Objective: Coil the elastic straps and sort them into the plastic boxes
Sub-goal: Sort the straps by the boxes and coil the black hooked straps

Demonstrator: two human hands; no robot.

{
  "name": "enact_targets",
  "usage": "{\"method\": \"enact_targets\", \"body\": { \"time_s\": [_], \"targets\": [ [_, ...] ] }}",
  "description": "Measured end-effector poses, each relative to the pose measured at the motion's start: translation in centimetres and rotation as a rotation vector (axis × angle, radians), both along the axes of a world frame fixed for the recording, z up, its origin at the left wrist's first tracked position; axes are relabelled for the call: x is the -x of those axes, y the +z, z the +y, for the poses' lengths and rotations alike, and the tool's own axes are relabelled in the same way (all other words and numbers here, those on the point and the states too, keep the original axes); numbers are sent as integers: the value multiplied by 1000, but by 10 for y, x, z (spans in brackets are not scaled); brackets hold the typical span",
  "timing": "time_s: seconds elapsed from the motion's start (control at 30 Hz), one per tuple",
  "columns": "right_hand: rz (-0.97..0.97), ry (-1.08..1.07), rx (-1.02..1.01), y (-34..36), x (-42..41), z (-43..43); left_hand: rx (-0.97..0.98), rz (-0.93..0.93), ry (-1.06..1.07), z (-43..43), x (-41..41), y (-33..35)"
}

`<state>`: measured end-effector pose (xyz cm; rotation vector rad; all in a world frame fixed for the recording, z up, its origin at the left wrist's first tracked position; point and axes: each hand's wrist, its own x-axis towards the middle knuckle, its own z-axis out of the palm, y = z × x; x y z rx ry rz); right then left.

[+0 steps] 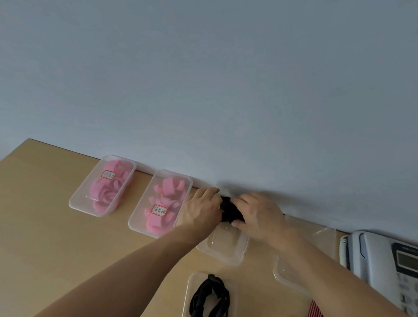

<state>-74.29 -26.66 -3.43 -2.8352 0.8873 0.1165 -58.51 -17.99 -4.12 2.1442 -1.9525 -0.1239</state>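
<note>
In the head view, a black strap was held between the left hand and the right hand, above the far end of a clear box on the wooden table near the wall. The fingers of both hands were curled and pressed on the bundle from each side. Two lidded boxes with pink straps, one at the far left and one beside the left hand, were seen along the wall. A tray with loose black straps was placed at the near edge. A telephone was seen at the right.
</note>
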Motion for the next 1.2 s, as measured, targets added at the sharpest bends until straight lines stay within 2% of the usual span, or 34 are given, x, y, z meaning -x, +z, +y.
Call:
{"method": "enact_targets", "body": {
  "time_s": [0.17, 0.43, 0.53, 0.63, 0.83, 0.97, 1.07, 1.2],
  "targets": [
    [-54, -82, 159, 1, 2, 10, -124, -22, 4, 5, -3, -9],
    [-259, -200, 75, -5, 7, 21, -141, -114, -100, 13, 3, -6],
    [-246, -188, 109, -7, 7, 27, -221, -216, -143, 18, 2, -11],
    [-233, -205, 125, -10, 7, 34, -300, -240, -168, 18, 0, -16],
    [-159, -271, 47, -9, 5, 35, -383, -180, -166, 14, -2, -10],
    [-196, -365, 82, 13, 8, 51, -260, -157, -198, 16, -10, 10],
    [-204, -448, 94, 33, 14, 76, -204, -23, -214, 34, -19, 26],
    [-195, -506, -34, 46, 16, 130, -162, 183, -247, 74, -28, 34]
  ]
}}
